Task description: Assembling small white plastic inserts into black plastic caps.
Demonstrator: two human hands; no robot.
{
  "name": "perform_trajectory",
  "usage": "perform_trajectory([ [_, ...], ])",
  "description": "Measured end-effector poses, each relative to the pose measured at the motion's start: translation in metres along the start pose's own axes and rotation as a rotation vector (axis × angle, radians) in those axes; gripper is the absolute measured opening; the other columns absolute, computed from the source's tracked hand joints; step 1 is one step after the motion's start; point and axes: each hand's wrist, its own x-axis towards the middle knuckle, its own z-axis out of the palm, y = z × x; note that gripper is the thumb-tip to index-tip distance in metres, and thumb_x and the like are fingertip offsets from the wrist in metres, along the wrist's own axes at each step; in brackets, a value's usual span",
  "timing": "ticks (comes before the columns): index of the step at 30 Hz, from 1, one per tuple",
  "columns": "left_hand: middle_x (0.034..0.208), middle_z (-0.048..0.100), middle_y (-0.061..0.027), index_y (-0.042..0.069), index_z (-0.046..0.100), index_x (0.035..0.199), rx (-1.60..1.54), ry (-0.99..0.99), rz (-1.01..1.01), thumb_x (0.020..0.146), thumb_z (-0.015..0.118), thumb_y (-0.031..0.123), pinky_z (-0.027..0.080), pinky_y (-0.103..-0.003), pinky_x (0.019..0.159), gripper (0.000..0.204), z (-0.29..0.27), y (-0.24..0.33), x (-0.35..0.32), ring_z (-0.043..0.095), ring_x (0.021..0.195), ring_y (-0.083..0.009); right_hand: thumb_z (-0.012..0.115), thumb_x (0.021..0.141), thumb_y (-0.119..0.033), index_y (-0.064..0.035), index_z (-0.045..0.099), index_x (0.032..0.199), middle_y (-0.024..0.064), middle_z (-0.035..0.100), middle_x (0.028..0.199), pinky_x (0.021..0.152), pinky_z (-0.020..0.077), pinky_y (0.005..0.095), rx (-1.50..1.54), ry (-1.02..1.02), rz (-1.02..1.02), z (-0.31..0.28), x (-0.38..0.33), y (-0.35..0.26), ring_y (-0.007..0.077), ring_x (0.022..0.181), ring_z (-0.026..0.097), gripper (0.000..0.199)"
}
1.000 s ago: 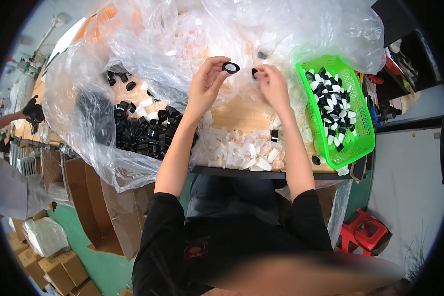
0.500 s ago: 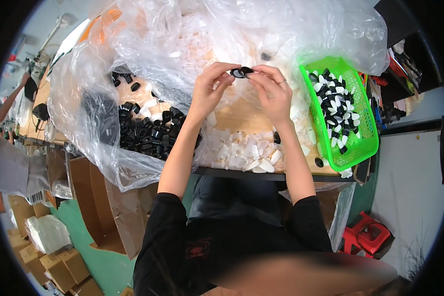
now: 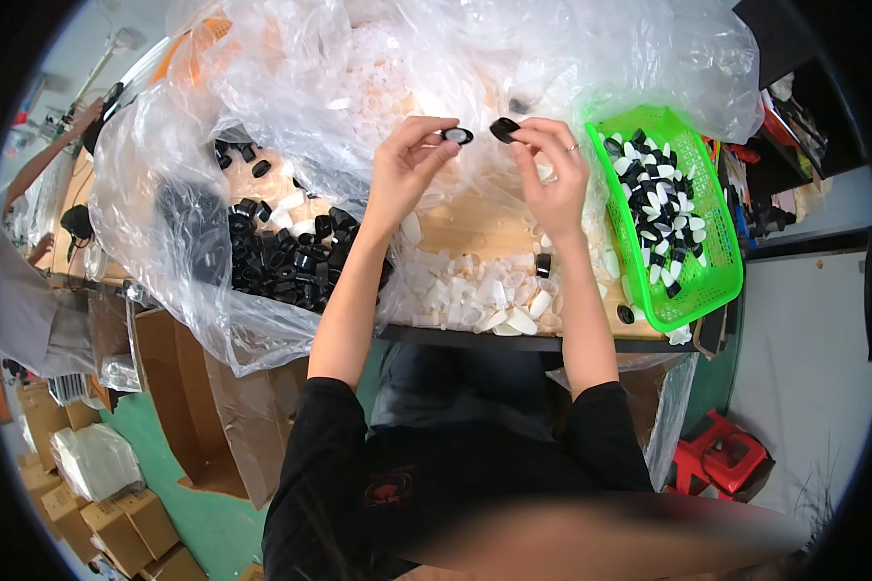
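My left hand (image 3: 409,163) pinches a small black oval ring-like part (image 3: 457,136) with a pale centre. Across a gap, my right hand (image 3: 552,169) grips a black oval cap-like part (image 3: 504,130) by its edge, fingertips closed on it. Both hands are raised over the wooden table (image 3: 480,228). Below them spreads a heap of white and translucent plastic pieces (image 3: 480,295). To the left, many black cap-like parts (image 3: 296,261) are piled on clear plastic. A green basket (image 3: 726,281) on the right holds mixed black and white pieces.
Clear plastic sheeting (image 3: 513,48) drapes the back and left of the table. Cardboard boxes (image 3: 204,407) stand under the left side. A red stool (image 3: 721,457) is on the floor at right. Another person's arm (image 3: 44,165) shows at far left.
My hands have moved apart; the two black parts, earlier together, are now separate, one in each hand. At far left the other person's arm has shifted.
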Motion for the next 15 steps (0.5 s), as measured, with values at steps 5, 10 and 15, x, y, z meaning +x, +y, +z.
perform_trajectory([
  [5, 0.099, 0.067, -0.0079, -0.005, 0.063, 0.113, -0.09, 0.131, -0.061, 0.093, 0.062, 0.003, 0.054, -0.025, 0.08, 0.022, -0.007, -0.002, 0.005, 0.067, 0.087, -0.0128, 0.066, 0.082, -0.004, -0.0006, 0.067, 0.088, 0.0059, 0.064, 0.089, 0.067, 0.048, 0.0284, 0.092, -0.658, 0.251, -0.03, 0.001, 0.021, 0.0147, 0.073, 0.059, 0.007],
  [10, 0.096, 0.069, -0.009, -0.004, 0.064, 0.113, -0.08, 0.142, -0.079, 0.094, 0.061, 0.004, 0.054, -0.025, 0.078, 0.021, -0.008, -0.001, 0.006, 0.068, 0.084, -0.013, 0.065, 0.081, -0.005, -0.0017, 0.064, 0.087, 0.0106, 0.06, 0.083, 0.07, 0.0489, 0.0315, -0.317, -0.643, 0.116, -0.008, -0.017, 0.02, 0.0225, 0.075, 0.061, 0.007],
  [15, 0.093, 0.07, -0.0088, -0.004, 0.064, 0.113, -0.05, 0.156, -0.087, 0.094, 0.061, 0.006, 0.055, -0.025, 0.077, 0.021, -0.012, -0.004, 0.003, 0.068, 0.083, -0.0129, 0.061, 0.081, -0.004, -0.0041, 0.062, 0.088, 0.0105, 0.061, 0.082, 0.071, 0.0489, 0.0352, -0.04, -0.869, 0.096, 0.015, -0.022, -0.008, 0.0274, 0.075, 0.06, 0.006],
])
